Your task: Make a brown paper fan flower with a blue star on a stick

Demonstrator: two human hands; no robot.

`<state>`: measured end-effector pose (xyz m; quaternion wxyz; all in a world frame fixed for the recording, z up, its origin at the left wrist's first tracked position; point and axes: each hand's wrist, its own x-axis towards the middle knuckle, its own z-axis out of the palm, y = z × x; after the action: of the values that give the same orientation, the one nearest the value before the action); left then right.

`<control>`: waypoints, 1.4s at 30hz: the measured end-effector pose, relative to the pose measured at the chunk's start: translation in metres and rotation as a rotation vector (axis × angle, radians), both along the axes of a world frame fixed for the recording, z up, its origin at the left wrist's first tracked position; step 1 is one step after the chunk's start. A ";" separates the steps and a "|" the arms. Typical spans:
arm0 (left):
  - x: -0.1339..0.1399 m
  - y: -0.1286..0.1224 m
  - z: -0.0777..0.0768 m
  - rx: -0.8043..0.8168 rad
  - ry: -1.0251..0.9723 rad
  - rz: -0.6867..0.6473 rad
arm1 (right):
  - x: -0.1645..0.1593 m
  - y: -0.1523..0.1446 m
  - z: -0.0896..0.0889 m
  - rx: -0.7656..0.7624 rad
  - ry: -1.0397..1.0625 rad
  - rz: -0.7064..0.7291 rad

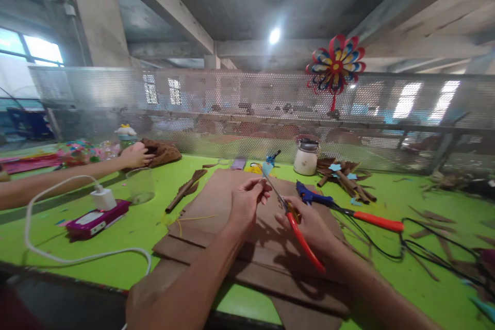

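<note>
My right hand [307,216] grips a pair of red-handled scissors [299,237], their blades pointing up and away toward my other hand. Thumb and fingertips of my left hand [247,200] are pinched together close to the blade tips; whatever they hold is too small to make out. Both hands hover over a stack of brown paper sheets [220,191] on the green table [154,232]. Just right of the scissors lies a blue glue gun [313,195]. A thin yellow strand [197,217] rests on the paper at the left.
Red-handled pliers [379,220] and black cables lie at right. Rolled brown pieces [351,180] sit near a white jar [306,157]. At left are a purple power strip [98,219], a clear cup [141,185] and a co-worker's hand [136,155] by brown material. A mesh panel [247,113] stands behind.
</note>
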<state>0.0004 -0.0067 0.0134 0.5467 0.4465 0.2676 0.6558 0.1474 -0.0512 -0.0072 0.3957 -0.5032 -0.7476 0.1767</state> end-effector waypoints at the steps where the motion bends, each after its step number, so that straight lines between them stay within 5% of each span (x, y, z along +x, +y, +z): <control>1: 0.000 -0.001 0.000 -0.012 0.001 -0.008 | 0.000 0.000 0.000 0.012 -0.014 0.002; 42: 0.004 -0.003 -0.003 0.027 -0.014 -0.068 | -0.004 -0.011 0.006 -0.007 0.030 0.084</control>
<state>0.0042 -0.0100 0.0105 0.5648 0.4578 0.2395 0.6434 0.1432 -0.0618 -0.0010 0.3975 -0.4698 -0.7615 0.2033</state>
